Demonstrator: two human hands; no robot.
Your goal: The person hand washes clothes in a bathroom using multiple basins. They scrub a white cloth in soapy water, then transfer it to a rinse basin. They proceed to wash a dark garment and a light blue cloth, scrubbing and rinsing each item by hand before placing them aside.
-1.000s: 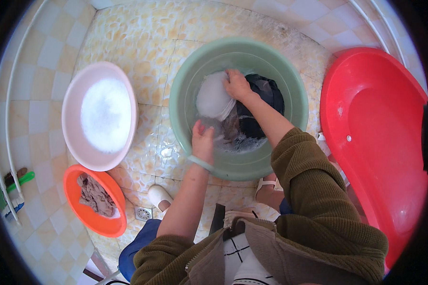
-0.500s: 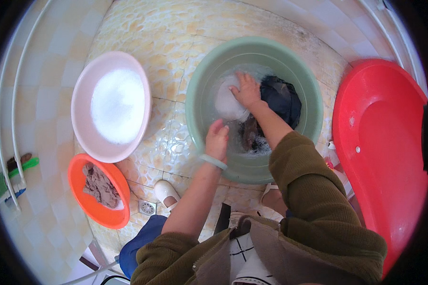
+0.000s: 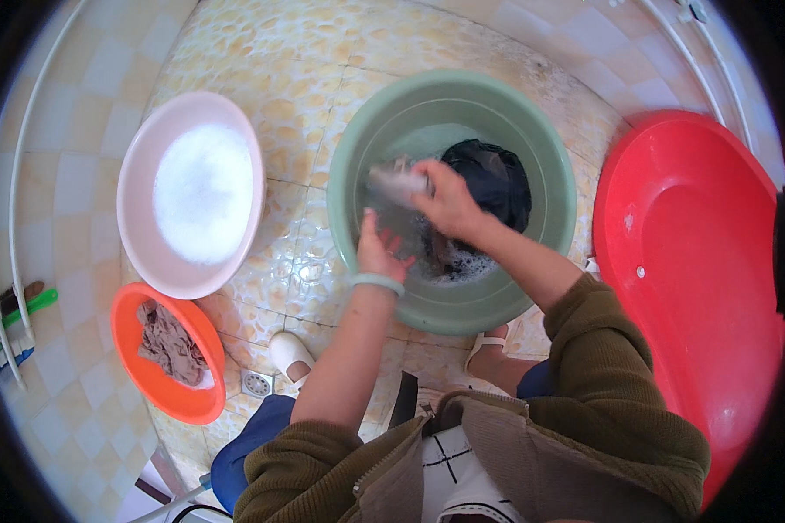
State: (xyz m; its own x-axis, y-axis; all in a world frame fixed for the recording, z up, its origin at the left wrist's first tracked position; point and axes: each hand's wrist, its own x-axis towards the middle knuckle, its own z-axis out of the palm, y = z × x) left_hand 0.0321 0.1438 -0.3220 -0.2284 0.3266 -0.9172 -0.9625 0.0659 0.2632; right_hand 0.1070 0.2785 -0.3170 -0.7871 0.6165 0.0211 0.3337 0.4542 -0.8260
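Note:
A large green tub stands in front of me with water in it. My right hand grips a wet whitish cloth above the water; the cloth is blurred by motion. Just nearer to me, my left hand is held inside the tub's left side, fingers apart, with nothing in it. On the tub's right side a dark, bunched garment bulges out of the water. Brownish cloth and some suds lie below my right hand, partly hidden.
To the left stands a pale pink basin full of white foam. Nearer, an orange basin holds a brown cloth. A floor drain lies beside it. A red bathtub fills the right side. A green-handled brush is at the left wall.
My right hand has gone from lying open on the whitish cloth to gripping it, lifted and shifted left. My left hand has opened its fingers wider.

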